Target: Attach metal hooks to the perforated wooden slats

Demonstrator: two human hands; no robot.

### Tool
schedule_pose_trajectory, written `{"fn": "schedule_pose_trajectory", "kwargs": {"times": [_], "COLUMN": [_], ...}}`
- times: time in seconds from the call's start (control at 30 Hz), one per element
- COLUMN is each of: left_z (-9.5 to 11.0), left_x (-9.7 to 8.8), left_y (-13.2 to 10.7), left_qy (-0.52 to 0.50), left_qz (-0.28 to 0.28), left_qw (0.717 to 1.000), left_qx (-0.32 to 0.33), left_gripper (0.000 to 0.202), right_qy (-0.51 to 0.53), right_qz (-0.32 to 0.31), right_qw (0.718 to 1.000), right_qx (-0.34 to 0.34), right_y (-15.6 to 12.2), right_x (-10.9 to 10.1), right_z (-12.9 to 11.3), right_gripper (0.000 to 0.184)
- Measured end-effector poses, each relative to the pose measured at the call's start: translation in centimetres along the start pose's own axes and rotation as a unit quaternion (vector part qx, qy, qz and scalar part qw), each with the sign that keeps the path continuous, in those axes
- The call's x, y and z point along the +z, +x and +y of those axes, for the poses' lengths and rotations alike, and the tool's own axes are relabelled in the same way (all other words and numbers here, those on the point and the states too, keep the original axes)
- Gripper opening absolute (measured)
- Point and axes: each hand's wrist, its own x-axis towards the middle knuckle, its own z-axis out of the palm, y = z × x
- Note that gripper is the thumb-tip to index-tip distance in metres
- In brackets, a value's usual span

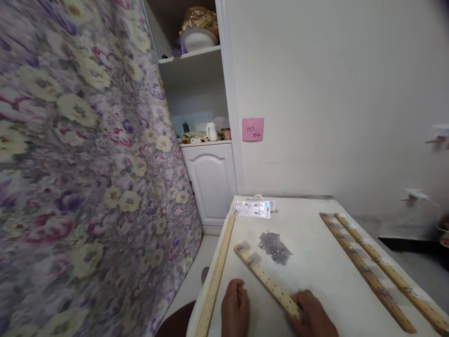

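A wooden strip with rows of small holes (270, 282) lies slanted on the white table. My right hand (312, 314) is closed round its near end. At the far end of that strip, small clear plastic bags (244, 245) are attached. My left hand (235, 306) rests on the table left of the strip with its fingers curled in, and nothing shows in them. Beyond the strip sits a pile of small clear bags (275, 248) with shiny bits in them, too small to name. Another holed wooden strip (219, 271) runs along the table's left edge.
Two wooden strips (365, 267) carrying small bags lie along the right side of the table (298, 224). A clear plastic package (252, 208) is near the back edge. A floral curtain (105, 164) hangs at left, beside a white cupboard (210, 180). A pink note (253, 129) is on the wall.
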Motion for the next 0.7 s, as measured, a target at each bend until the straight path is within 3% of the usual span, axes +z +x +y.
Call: {"fn": "schedule_pose_trajectory", "kwargs": {"times": [0.33,0.7], "left_z": [0.1,0.4], "left_x": [-0.1,-0.1], "left_y": [0.3,0.3], "left_qy": [0.018,0.012], "left_qz": [-0.022,-0.031], "left_qw": [1.0,0.999], "left_qx": [-0.006,-0.015], "left_gripper": [0.02,0.022], "right_qy": [-0.119,-0.133], "right_qz": [0.007,-0.009], "right_qw": [0.992,0.991], "right_qx": [0.037,0.029], "right_y": [0.6,0.1], "right_x": [2.9,4.0], "right_z": [-3.0,-3.6], "right_gripper": [0.011,0.032]}}
